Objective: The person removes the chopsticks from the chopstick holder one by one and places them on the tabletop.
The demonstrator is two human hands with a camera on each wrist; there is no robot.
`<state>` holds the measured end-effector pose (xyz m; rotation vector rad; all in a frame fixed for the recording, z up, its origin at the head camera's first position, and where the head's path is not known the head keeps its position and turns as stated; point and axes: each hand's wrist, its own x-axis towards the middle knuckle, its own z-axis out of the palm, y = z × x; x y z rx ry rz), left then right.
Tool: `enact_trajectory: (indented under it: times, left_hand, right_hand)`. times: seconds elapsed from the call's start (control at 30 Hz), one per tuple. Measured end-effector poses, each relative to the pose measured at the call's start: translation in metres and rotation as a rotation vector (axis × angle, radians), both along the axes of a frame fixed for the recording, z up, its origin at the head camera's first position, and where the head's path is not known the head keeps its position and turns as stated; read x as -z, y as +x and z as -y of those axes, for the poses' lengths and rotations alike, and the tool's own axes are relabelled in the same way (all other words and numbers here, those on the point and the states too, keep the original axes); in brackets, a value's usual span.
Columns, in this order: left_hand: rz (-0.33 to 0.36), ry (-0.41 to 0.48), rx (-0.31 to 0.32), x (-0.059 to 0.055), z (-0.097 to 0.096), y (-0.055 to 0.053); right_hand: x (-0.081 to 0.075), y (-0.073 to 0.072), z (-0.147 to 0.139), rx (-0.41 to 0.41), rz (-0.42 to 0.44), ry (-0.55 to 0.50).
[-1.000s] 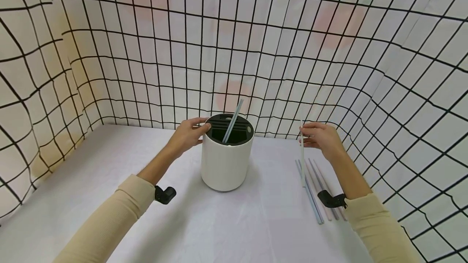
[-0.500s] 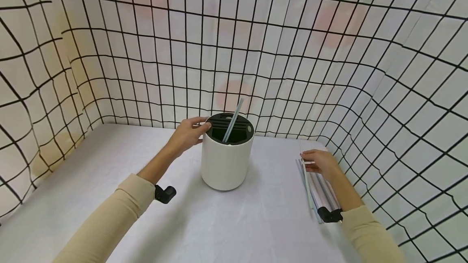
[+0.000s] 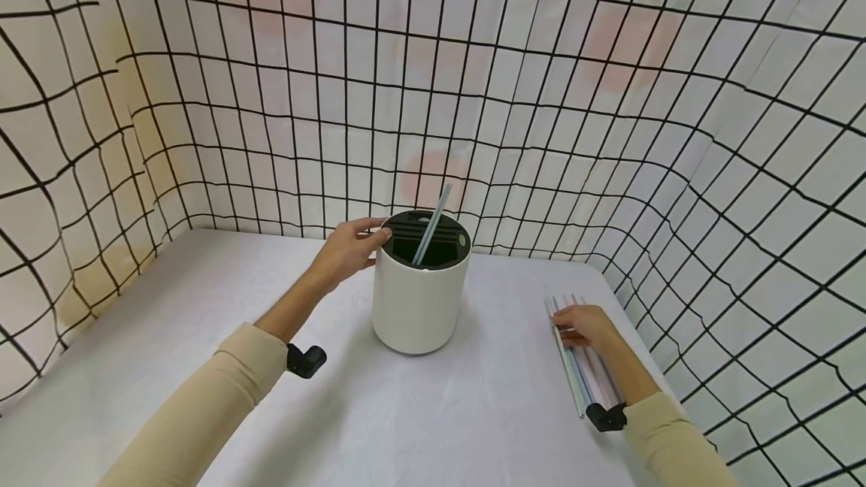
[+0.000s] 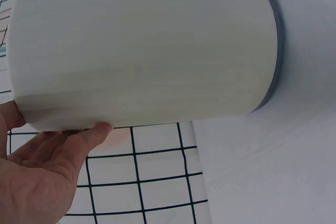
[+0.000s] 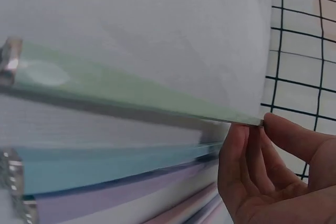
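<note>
A white round holder (image 3: 416, 310) with a black slotted top stands upright on the table. My left hand (image 3: 343, 252) grips its upper left rim, thumb at the top edge and fingers round the side, also visible in the left wrist view. Light blue sticks (image 3: 433, 225) lean in the holder, their upper ends sticking out. On the right, my right hand (image 3: 585, 325) pinches a long pale green stick (image 5: 121, 90) near its far end, between thumb and fingers. That stick lies low, alongside the other sticks. A shiny, metal-looking tip shows at its near end.
Several thin pastel sticks, among them a blue stick (image 5: 105, 169) and a purple stick (image 5: 110, 195), lie side by side under and beside my right hand. The white-covered table (image 3: 473, 427) is bounded by a black wire grid (image 3: 433, 107) at the back and sides.
My right hand has come down and nearer with the pale green stick, which has gone from hanging upright to lying along the left of the other sticks. The left hand and holder stay put.
</note>
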<state>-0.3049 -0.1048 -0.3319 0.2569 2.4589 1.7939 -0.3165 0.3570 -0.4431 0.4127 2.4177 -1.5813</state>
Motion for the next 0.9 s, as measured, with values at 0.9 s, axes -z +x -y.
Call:
enact_trajectory:
  times: [0.9]
  left_hand:
    - [-0.001,-0.003,0.004,0.001,0.000,-0.001]
  right_hand:
    - [-0.021,0.000,0.017,0.039,-0.191,0.117]
